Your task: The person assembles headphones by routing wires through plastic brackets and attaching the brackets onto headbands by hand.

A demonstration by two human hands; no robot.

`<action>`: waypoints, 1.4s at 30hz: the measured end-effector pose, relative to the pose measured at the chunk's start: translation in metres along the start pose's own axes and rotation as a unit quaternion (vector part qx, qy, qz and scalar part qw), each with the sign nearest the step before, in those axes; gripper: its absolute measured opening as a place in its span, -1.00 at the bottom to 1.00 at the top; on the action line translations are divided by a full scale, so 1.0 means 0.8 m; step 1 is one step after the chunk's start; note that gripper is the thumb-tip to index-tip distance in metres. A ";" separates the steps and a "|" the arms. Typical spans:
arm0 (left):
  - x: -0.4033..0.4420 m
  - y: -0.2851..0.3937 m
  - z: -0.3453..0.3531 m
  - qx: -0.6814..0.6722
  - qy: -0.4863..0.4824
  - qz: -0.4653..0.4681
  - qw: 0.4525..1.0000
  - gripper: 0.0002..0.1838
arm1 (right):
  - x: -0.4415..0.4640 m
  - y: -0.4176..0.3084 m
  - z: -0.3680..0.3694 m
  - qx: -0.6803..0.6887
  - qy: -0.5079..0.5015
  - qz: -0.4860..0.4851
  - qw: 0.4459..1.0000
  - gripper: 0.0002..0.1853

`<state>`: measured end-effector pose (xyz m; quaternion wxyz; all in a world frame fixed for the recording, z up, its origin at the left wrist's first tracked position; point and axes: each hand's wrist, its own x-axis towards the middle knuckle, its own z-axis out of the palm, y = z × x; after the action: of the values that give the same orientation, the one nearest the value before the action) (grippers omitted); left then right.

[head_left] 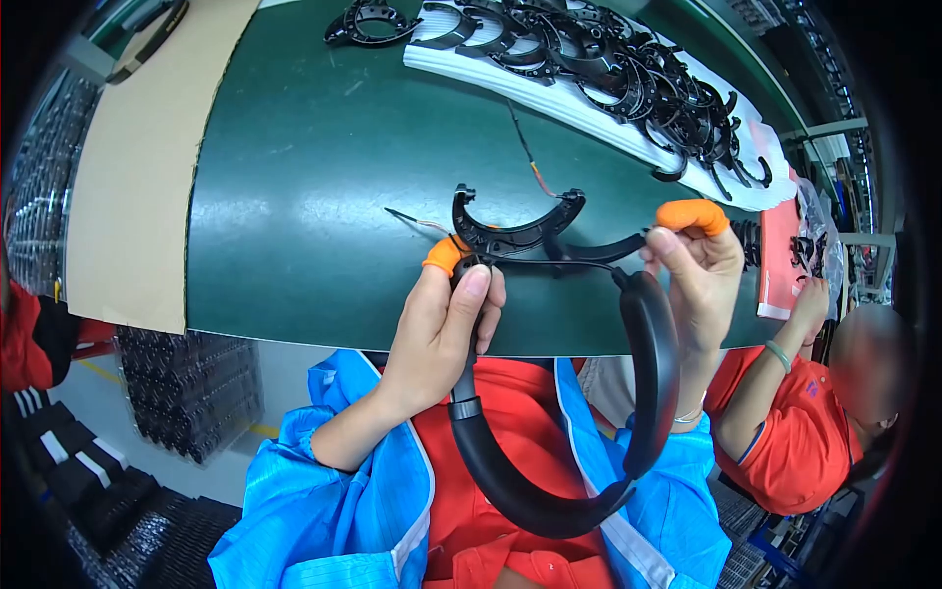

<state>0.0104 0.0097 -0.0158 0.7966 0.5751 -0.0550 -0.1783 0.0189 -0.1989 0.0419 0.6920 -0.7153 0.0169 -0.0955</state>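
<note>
A black headphone headband (pixel 520 496) hangs in front of my body, padded and curved. My left hand (pixel 442 329) is closed around one end of it, thumb on top. Just above that hand is a C-shaped black bracket (pixel 515 239), with thin wires coming off it toward the table. My right hand (pixel 699 270) pinches the tip of a slim, curved black strip (pixel 608 252), slightly blurred, whose other end overlaps the bracket. A thin black cable (pixel 549 262) runs from near my left fingers to the headband's right end. Orange finger covers are on both hands.
Many black C-shaped brackets (pixel 628 74) lie on white foam sheeting (pixel 471 64) at the back of the green table (pixel 285 196). Cardboard (pixel 137 187) covers its left part. A co-worker in red (pixel 785 422) sits at the right, a hand on black parts there.
</note>
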 end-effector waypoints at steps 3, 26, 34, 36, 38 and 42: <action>-0.001 -0.002 0.001 0.026 -0.023 -0.001 0.999 -0.72 | -0.002 0.006 0.022 0.015 0.000 0.006 1.000 -0.82; -0.010 0.001 0.001 0.039 -0.020 -0.021 0.999 -0.76 | -0.021 0.020 0.057 -0.038 0.086 -0.065 0.993 -0.80; -0.011 0.010 0.007 0.005 0.010 -0.029 1.000 -0.79 | -0.022 0.017 0.055 -0.035 0.053 -0.034 0.997 -0.70; -0.011 0.008 0.008 0.014 0.004 -0.008 1.000 -0.79 | -0.021 0.016 0.050 -0.018 -0.054 -0.008 0.998 -0.73; -0.012 0.007 0.010 0.019 0.005 0.001 1.000 -0.77 | -0.024 0.019 0.048 -0.014 -0.070 -0.004 0.997 -0.74; -0.014 0.004 0.009 0.035 0.008 0.009 0.999 -0.77 | -0.028 0.019 0.052 0.011 -0.055 0.010 0.998 -0.75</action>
<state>-0.0013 0.0080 -0.0090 0.7777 0.6038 -0.0605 -0.1643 0.0055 -0.1551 0.0235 0.7009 -0.7114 -0.0156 -0.0494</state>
